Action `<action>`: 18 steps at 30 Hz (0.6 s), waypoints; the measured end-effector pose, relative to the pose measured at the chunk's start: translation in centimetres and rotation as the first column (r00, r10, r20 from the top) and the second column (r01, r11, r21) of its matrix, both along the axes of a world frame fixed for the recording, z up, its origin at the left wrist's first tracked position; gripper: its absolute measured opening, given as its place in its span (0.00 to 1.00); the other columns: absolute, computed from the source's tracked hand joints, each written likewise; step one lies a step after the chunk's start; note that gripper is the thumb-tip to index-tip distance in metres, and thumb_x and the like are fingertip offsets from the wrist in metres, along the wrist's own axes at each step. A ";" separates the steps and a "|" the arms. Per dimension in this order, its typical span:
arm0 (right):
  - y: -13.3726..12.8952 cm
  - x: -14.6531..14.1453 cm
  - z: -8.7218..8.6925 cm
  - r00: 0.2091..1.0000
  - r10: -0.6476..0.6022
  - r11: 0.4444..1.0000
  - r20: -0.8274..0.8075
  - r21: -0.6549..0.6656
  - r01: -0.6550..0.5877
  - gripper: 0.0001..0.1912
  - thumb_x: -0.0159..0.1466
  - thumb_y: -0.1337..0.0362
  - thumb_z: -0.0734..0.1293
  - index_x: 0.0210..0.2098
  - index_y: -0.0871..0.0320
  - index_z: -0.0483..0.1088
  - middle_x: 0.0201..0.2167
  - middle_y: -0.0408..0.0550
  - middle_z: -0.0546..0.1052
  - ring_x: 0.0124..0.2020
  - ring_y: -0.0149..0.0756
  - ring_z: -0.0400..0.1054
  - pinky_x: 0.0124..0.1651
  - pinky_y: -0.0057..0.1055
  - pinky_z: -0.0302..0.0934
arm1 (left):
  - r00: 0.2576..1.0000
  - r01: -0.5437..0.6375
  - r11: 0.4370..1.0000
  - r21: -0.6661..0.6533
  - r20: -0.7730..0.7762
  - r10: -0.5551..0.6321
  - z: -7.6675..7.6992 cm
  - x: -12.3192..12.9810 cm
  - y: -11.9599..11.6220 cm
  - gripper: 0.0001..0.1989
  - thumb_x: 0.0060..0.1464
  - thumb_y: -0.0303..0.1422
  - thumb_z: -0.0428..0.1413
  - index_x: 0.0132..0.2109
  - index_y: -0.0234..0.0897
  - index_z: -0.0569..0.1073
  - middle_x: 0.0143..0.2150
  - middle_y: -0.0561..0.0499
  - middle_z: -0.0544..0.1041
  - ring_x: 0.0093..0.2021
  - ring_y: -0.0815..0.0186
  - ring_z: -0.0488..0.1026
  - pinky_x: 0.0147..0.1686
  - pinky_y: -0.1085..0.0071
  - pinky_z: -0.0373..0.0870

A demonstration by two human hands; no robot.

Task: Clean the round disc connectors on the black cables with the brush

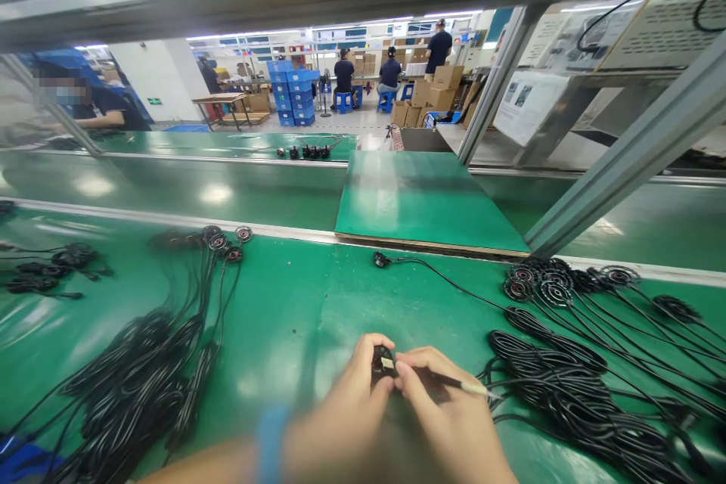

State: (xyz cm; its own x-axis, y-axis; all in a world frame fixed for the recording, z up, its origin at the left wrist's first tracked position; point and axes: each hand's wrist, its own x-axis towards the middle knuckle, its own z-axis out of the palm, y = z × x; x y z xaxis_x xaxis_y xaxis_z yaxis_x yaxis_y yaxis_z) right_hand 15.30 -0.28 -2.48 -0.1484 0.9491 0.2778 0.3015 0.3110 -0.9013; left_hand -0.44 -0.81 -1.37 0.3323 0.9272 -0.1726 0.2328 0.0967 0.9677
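Low in the middle of the head view, my left hand grips a small round black part with a pale patch on its face. My right hand meets it from the right, thumb and forefinger pressed together at the part's edge. A thin dark rod with a pale end lies across my right hand; whether it is a tool or a cable is unclear. A single black connector on a cable rests farther up the green tabletop.
Bundles of coiled black cables lie left and right, with round black heads above them. A raised green board sits beyond, beside a slanted metal post. People work in the background.
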 end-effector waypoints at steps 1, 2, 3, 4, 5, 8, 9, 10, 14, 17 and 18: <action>0.1 -0.1 0.1 1.000 0.009 0.998 -0.029 -0.069 -0.011 0.11 0.68 0.57 0.65 0.32 0.56 0.74 0.27 0.44 0.76 0.28 0.34 0.72 0.31 0.25 0.67 | 1.000 0.005 1.000 0.022 0.000 -0.005 0.0 0.0 0.0 0.14 0.61 0.27 0.46 0.54 0.35 0.59 0.48 0.43 0.69 0.49 0.58 0.67 0.52 0.60 0.63; 0.2 -0.1 0.2 0.998 0.017 0.991 -0.054 -0.129 -0.024 0.13 0.67 0.56 0.65 0.32 0.57 0.74 0.25 0.44 0.75 0.26 0.34 0.72 0.30 0.26 0.67 | 1.000 0.012 0.999 0.039 0.002 -0.012 0.0 -0.1 0.0 0.14 0.61 0.26 0.46 0.53 0.35 0.59 0.48 0.43 0.69 0.49 0.59 0.67 0.52 0.61 0.63; 0.3 -0.1 0.2 0.997 0.020 0.984 -0.074 -0.175 -0.033 0.14 0.67 0.54 0.65 0.33 0.57 0.74 0.24 0.44 0.75 0.26 0.35 0.72 0.29 0.26 0.68 | 1.000 0.020 0.999 0.050 0.008 -0.020 0.0 -0.1 0.1 0.13 0.61 0.26 0.46 0.53 0.35 0.60 0.47 0.44 0.69 0.48 0.59 0.67 0.51 0.61 0.63; 0.4 -0.1 0.3 0.996 0.020 0.978 -0.086 -0.203 -0.037 0.14 0.67 0.53 0.66 0.34 0.58 0.75 0.23 0.44 0.75 0.25 0.36 0.72 0.29 0.27 0.68 | 1.000 0.025 0.998 0.049 0.013 -0.026 0.1 -0.1 0.1 0.13 0.61 0.26 0.46 0.53 0.35 0.60 0.46 0.44 0.68 0.47 0.59 0.67 0.51 0.61 0.63; 0.4 -0.1 0.2 0.996 0.019 0.976 -0.093 -0.213 -0.039 0.15 0.67 0.53 0.66 0.35 0.58 0.75 0.24 0.45 0.75 0.26 0.36 0.73 0.30 0.27 0.69 | 0.999 0.028 0.999 0.039 0.019 -0.029 0.1 -0.1 0.2 0.13 0.61 0.26 0.46 0.52 0.35 0.60 0.45 0.45 0.68 0.46 0.59 0.66 0.50 0.61 0.63; 0.4 0.2 0.0 0.997 0.028 0.986 -0.077 -0.164 -0.041 0.13 0.68 0.54 0.65 0.39 0.57 0.75 0.32 0.47 0.77 0.30 0.36 0.74 0.34 0.28 0.71 | 0.999 0.013 1.000 -0.008 0.047 -0.012 0.2 -0.2 0.6 0.13 0.61 0.29 0.48 0.52 0.35 0.60 0.44 0.46 0.67 0.44 0.60 0.65 0.47 0.62 0.63; 0.4 0.3 -0.1 0.998 0.036 0.990 -0.055 -0.133 -0.044 0.13 0.68 0.55 0.64 0.41 0.56 0.75 0.36 0.48 0.77 0.32 0.36 0.75 0.36 0.28 0.71 | 0.998 0.007 1.000 -0.019 0.063 -0.005 0.2 -0.2 0.7 0.13 0.60 0.30 0.49 0.51 0.35 0.59 0.44 0.47 0.67 0.44 0.61 0.64 0.47 0.63 0.63; 0.4 0.4 -0.1 0.999 0.044 0.995 -0.023 -0.094 -0.046 0.12 0.69 0.56 0.64 0.42 0.55 0.75 0.39 0.48 0.77 0.34 0.36 0.75 0.38 0.29 0.71 | 0.997 0.003 1.000 -0.026 0.080 -0.001 0.1 -0.2 0.8 0.13 0.60 0.30 0.49 0.51 0.35 0.59 0.44 0.47 0.67 0.43 0.61 0.64 0.46 0.63 0.62; 0.4 0.7 -0.2 0.992 0.027 0.992 0.123 0.120 -0.041 0.07 0.70 0.61 0.64 0.42 0.52 0.74 0.39 0.45 0.77 0.39 0.35 0.74 0.43 0.27 0.68 | 0.994 0.011 0.998 -0.060 0.110 -0.004 0.0 -0.3 0.8 0.14 0.60 0.32 0.50 0.52 0.36 0.59 0.44 0.48 0.66 0.42 0.63 0.63 0.45 0.65 0.61; 0.4 0.8 -0.1 0.986 0.015 0.974 0.167 0.222 -0.052 0.04 0.69 0.63 0.64 0.41 0.51 0.72 0.37 0.42 0.77 0.38 0.33 0.73 0.43 0.25 0.67 | 0.994 0.024 0.996 -0.084 0.111 -0.015 0.2 -0.3 0.8 0.14 0.60 0.32 0.50 0.52 0.36 0.59 0.43 0.49 0.65 0.41 0.64 0.62 0.44 0.66 0.61; 0.4 0.8 -0.1 0.984 0.018 0.969 0.177 0.239 -0.060 0.04 0.69 0.64 0.64 0.41 0.52 0.72 0.37 0.42 0.77 0.37 0.33 0.73 0.42 0.25 0.67 | 0.993 0.026 0.996 -0.085 0.114 -0.016 0.3 -0.3 0.8 0.14 0.60 0.32 0.50 0.52 0.36 0.59 0.43 0.49 0.65 0.41 0.64 0.62 0.44 0.66 0.61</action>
State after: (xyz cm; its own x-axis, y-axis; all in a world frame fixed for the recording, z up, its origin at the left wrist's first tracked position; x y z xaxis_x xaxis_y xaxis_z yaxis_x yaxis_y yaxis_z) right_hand 16.07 0.16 -2.58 -0.2498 0.8487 0.4661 0.4288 0.5285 -0.7327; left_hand -0.79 -0.02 -1.10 0.3734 0.9031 -0.2122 0.1257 0.1773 0.9761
